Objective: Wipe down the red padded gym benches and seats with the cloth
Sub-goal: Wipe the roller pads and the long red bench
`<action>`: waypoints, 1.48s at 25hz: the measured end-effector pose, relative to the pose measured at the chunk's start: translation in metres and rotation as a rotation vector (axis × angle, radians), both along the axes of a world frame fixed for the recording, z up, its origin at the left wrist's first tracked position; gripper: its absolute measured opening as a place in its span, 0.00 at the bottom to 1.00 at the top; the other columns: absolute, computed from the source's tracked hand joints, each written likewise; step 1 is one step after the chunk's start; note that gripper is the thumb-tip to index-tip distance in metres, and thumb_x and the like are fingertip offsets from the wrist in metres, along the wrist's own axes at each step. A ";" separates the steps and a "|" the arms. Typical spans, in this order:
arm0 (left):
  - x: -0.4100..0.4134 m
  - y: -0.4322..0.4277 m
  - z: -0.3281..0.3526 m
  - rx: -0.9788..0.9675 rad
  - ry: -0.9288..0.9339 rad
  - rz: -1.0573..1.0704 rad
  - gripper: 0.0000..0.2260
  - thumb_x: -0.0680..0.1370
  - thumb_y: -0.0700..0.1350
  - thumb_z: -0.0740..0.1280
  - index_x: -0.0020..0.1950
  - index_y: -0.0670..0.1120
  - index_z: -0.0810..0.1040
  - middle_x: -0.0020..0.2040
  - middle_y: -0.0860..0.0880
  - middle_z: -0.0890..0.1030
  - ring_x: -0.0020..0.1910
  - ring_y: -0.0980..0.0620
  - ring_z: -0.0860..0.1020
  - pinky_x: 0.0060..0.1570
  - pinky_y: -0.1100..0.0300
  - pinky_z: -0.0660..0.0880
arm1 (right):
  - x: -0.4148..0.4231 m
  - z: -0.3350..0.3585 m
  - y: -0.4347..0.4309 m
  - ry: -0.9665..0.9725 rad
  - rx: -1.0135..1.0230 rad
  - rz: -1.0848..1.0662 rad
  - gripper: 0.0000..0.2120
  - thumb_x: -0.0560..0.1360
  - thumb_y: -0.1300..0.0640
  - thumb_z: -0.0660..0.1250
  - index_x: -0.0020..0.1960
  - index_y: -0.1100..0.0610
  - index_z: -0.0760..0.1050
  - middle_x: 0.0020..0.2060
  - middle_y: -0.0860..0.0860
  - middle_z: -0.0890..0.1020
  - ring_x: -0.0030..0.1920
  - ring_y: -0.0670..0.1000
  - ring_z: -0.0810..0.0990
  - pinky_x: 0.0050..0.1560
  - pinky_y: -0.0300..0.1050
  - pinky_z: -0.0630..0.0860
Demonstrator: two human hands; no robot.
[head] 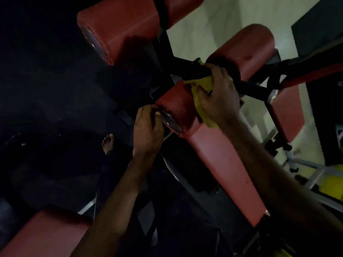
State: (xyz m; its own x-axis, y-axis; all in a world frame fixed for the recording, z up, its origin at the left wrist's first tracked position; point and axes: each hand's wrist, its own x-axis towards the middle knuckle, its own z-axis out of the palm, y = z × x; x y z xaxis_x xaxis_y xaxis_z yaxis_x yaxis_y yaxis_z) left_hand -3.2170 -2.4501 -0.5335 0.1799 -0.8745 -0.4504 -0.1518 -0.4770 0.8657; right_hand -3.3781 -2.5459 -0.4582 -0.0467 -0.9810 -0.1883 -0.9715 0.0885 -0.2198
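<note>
Right hand point(216, 95) clutching yellow cloth point(201, 89) atop red roller pad point(178, 106); left hand point(148, 125) pinching its end cap point(169, 122).

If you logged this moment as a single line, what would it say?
right hand: presses yellow cloth on red roller pad | left hand: grips pad's metal end cap
</note>
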 end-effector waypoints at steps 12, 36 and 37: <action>-0.030 -0.057 0.025 -0.087 -0.176 -0.483 0.23 0.85 0.55 0.52 0.78 0.48 0.67 0.76 0.47 0.69 0.77 0.51 0.64 0.76 0.49 0.62 | 0.009 -0.025 0.105 -0.629 -0.309 -0.604 0.22 0.76 0.59 0.69 0.68 0.56 0.69 0.61 0.50 0.77 0.57 0.39 0.78 0.56 0.37 0.78; -0.105 -0.079 0.031 0.019 -0.813 -0.502 0.42 0.74 0.76 0.46 0.76 0.48 0.63 0.69 0.42 0.74 0.63 0.40 0.76 0.62 0.39 0.72 | -0.062 -0.125 0.087 -1.902 0.079 -1.302 0.12 0.80 0.51 0.59 0.48 0.55 0.79 0.42 0.50 0.83 0.47 0.52 0.82 0.56 0.50 0.77; -0.105 -0.078 0.032 0.022 -0.813 -0.500 0.41 0.75 0.76 0.46 0.76 0.48 0.63 0.68 0.42 0.74 0.63 0.41 0.76 0.62 0.40 0.73 | -0.068 -0.128 0.076 -1.912 0.069 -1.328 0.14 0.82 0.53 0.56 0.44 0.54 0.77 0.37 0.48 0.82 0.42 0.49 0.81 0.53 0.48 0.76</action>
State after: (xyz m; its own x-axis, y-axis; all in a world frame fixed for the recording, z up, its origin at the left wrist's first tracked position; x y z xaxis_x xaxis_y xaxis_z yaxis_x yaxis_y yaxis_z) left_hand -3.3221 -2.5276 -0.5013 0.0529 -0.9279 -0.3690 -0.8936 -0.2089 0.3973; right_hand -3.4464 -2.4702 -0.5861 -0.2157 -0.5650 -0.7964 0.8369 0.3131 -0.4489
